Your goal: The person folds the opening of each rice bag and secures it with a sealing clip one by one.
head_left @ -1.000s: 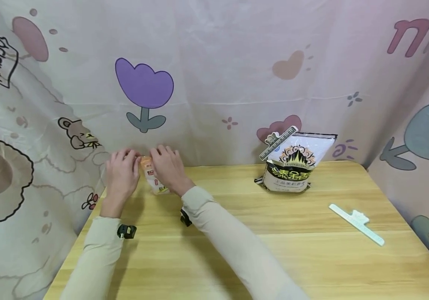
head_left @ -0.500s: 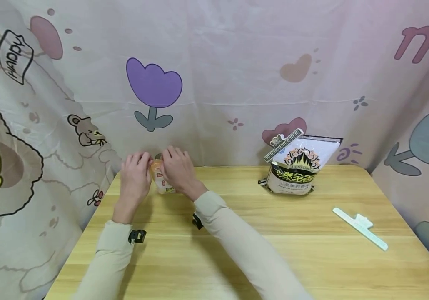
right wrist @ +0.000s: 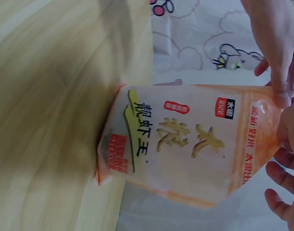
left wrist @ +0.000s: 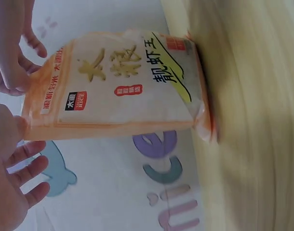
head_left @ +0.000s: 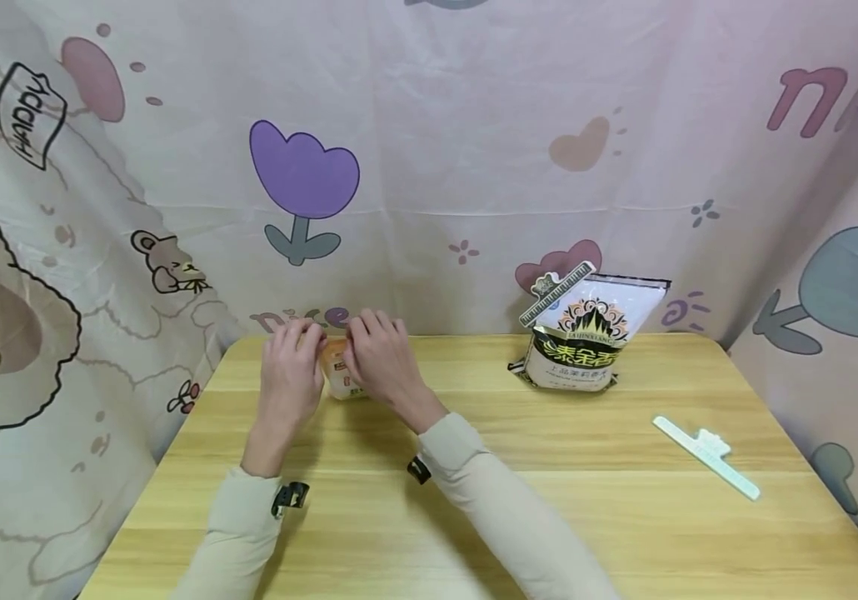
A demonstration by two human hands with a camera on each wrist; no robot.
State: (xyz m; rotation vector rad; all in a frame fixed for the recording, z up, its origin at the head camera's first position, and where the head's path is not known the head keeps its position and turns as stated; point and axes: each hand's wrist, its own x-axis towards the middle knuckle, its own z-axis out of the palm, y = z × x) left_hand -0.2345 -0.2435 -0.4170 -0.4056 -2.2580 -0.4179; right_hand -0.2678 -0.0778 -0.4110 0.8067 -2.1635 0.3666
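Observation:
An orange-and-white plastic rice bag [head_left: 339, 375] stands upright near the table's back edge, left of centre. In the left wrist view its front print [left wrist: 123, 82] shows fully, and its base meets the wood. My left hand [head_left: 290, 367] pinches the top left corner of the bag, thumb in front. At the top right part, my right hand [head_left: 387, 358] pinches the bag's upper edge and covers much of its right side in the head view. The right wrist view shows the bag [right wrist: 176, 134] with both hands close together at its top.
Farther right stands a white-and-black rice bag [head_left: 579, 358], its top left corner folded under a ruler-patterned clip [head_left: 558, 293]. A pale green long clip [head_left: 706, 457] lies on the wooden table [head_left: 549, 483] at the right. A printed curtain [head_left: 429, 167] hangs directly behind.
Both hands and the orange-and-white rice bag have shifted a little to the right and slightly nearer. The head view has also moved somewhat. Both hands keep hold of the bag's top.

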